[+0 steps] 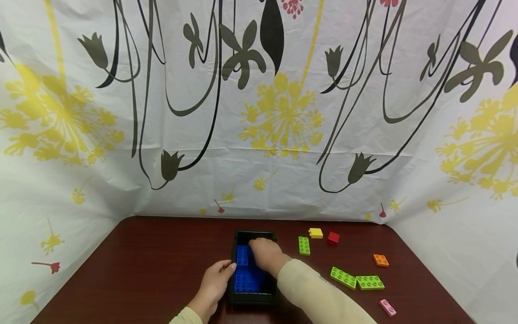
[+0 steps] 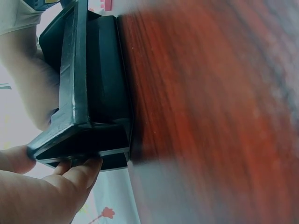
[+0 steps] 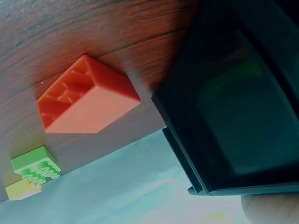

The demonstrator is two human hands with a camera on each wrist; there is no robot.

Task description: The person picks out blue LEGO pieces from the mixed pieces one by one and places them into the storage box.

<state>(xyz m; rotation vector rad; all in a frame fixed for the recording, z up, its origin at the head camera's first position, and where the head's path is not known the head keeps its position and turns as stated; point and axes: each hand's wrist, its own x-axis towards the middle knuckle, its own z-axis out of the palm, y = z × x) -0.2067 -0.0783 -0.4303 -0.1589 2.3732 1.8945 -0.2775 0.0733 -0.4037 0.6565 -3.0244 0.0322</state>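
A black plastic box (image 1: 252, 299) stands on the table with several blue toy bricks (image 1: 247, 280) inside. My left hand (image 1: 214, 283) grips the box's left side wall; the left wrist view shows the thumb at the rim and the fingers (image 2: 86, 172) against the outer face. My right hand (image 1: 267, 256) reaches down into the box's far right part, beside a smaller blue brick (image 1: 242, 255). Its fingertips are hidden, and I cannot tell whether they hold a brick. In the right wrist view the box's dark wall (image 3: 247, 121) fills the right side.
Right of the box lie a yellow brick (image 1: 315, 233), a red brick (image 1: 333, 238), several light green bricks (image 1: 370, 282), an orange brick (image 1: 381, 260) and a pink brick (image 1: 388, 307). A patterned cloth (image 1: 251, 189) hangs behind the table. An orange-red brick (image 3: 93, 102) shows its hollow underside.
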